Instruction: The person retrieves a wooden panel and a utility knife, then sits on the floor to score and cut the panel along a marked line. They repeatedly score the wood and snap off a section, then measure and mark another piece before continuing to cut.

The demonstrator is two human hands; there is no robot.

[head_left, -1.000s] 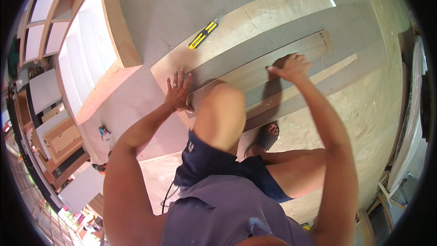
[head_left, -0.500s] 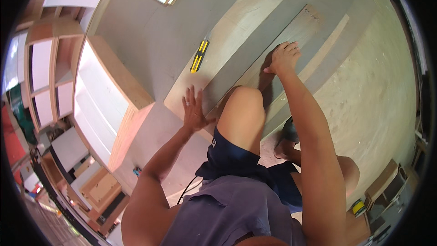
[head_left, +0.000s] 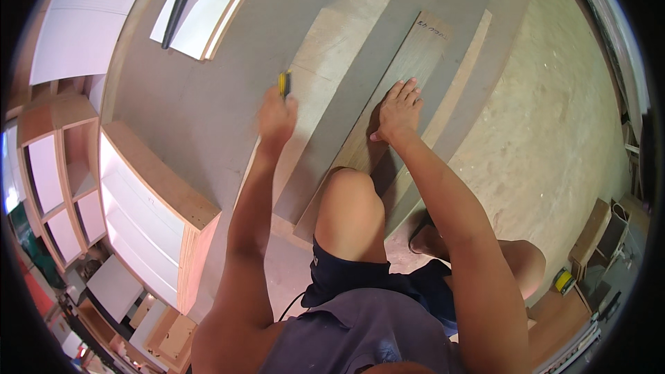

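Head view: the left hand (head_left: 277, 119) is now gripping a yellow-and-black tool (head_left: 285, 84), with the fingers curled and pressed together around its lower end; half a second ago this hand was resting flat and spread on the grey panel, and the tool was lying apart from it further up the board. The exact kind of tool cannot be told, as only its upper end is showing above the fist. The right hand (head_left: 397, 112) is pressing down on the long grey strip (head_left: 409, 76), fingers spread and palm flat, as it was in both earlier frames, so the strip is being held steady against the wider grey panels (head_left: 332, 138) lying beneath it on the floor (head_left: 554, 131). The bent knee (head_left: 350, 204) is resting over the near end of the strip. The pickup indicates that the tool is being brought toward the held strip, judging from its position just left of it. A plywood cabinet (head_left: 159, 215) is standing well to the left.
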